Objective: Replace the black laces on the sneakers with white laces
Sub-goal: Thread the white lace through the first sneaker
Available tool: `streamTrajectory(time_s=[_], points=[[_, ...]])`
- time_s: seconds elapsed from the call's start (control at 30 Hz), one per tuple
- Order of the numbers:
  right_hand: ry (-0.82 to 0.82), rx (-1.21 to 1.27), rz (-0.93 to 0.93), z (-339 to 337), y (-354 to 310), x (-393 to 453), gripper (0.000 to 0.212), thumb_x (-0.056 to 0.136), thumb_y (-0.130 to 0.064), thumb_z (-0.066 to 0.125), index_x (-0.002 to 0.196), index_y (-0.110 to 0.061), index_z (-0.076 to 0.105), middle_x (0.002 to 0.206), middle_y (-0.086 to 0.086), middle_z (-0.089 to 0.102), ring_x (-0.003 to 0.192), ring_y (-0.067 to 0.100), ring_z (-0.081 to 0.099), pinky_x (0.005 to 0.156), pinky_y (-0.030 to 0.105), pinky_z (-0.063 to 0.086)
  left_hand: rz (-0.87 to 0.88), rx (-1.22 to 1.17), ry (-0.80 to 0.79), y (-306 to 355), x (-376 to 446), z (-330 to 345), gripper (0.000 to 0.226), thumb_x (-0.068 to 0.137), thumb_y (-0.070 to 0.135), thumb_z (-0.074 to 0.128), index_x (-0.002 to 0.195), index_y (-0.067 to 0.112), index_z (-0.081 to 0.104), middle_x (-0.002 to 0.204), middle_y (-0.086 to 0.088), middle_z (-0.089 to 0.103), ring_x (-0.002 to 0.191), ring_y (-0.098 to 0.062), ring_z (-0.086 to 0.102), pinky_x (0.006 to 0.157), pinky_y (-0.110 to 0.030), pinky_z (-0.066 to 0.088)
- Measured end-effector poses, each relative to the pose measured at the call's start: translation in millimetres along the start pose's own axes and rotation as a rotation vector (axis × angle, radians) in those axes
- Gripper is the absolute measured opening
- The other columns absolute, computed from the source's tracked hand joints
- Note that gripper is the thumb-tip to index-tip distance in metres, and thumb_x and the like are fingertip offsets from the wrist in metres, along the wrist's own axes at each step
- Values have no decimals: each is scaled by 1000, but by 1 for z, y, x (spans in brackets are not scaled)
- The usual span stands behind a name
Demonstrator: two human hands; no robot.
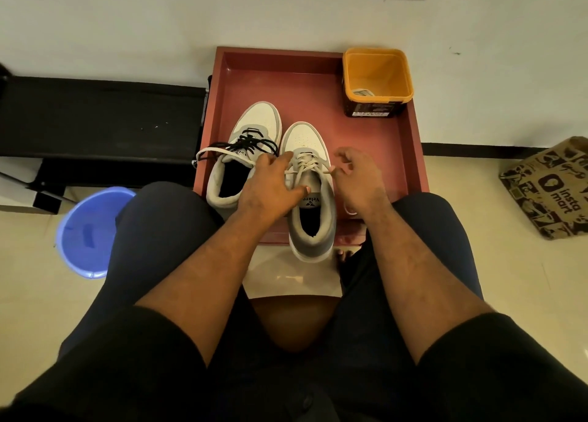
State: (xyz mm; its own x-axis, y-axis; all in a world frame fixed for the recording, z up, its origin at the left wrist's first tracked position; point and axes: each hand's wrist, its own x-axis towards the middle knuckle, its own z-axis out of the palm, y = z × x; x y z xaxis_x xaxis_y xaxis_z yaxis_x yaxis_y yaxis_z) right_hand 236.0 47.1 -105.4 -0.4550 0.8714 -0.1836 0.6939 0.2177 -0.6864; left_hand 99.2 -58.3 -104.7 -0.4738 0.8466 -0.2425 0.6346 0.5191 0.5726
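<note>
Two white and grey sneakers stand side by side on a red tray (375, 141). The left sneaker (237, 167) carries loose black laces (251, 143), and a white lace (216, 150) lies across its opening. The right sneaker (313, 196) is threaded with a white lace (307, 164). My left hand (270, 186) rests on the right sneaker's tongue and holds the white lace at its left side. My right hand (359, 180) pinches the white lace end at the sneaker's right eyelets, fingers curled.
An orange square tub (377, 81) with something pale inside stands at the tray's back right corner. A blue plastic bucket (90, 234) sits on the floor at left, a printed paper bag (553, 189) at right. A black bench (95, 119) runs along the wall.
</note>
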Motion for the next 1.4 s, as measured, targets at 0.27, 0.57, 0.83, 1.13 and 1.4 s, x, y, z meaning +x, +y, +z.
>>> streamTrajectory(time_s=[0.27,0.57,0.83,1.13,1.4], points=[[-101,-35,-41,28,-8,-1,31,82,-18,53,111,-19,63,101,3,68,91,21,63,83,41,54,-121,74,56,24,5,26,34,97,28,41,126,13,48,118,-14,61,107,-38,61,83,-44,49],[-87,-285,-42,22,-9,-3,52,93,-5,42,142,-25,46,134,5,59,111,33,61,94,43,52,-3,575,-45,25,13,19,38,98,10,41,136,6,42,120,-14,63,107,-34,63,80,-42,51],[-122,-433,-70,17,-7,-3,46,97,-12,42,140,-27,47,137,2,56,113,32,59,91,45,52,33,596,-88,14,17,4,33,98,13,41,130,14,48,122,-13,61,109,-36,61,71,-38,38],[-196,-32,45,5,-10,-10,42,92,-35,60,132,-23,55,118,-4,64,113,20,60,88,25,46,-76,188,-117,8,13,-11,53,94,57,44,130,19,48,121,-11,62,112,-33,58,86,-42,47],[19,434,26,-10,-21,-36,21,94,-18,62,111,-11,71,105,-1,71,94,8,65,89,32,53,-29,-984,-60,19,-34,-64,26,97,11,55,121,14,65,94,-10,75,31,-10,39,34,-17,26]])
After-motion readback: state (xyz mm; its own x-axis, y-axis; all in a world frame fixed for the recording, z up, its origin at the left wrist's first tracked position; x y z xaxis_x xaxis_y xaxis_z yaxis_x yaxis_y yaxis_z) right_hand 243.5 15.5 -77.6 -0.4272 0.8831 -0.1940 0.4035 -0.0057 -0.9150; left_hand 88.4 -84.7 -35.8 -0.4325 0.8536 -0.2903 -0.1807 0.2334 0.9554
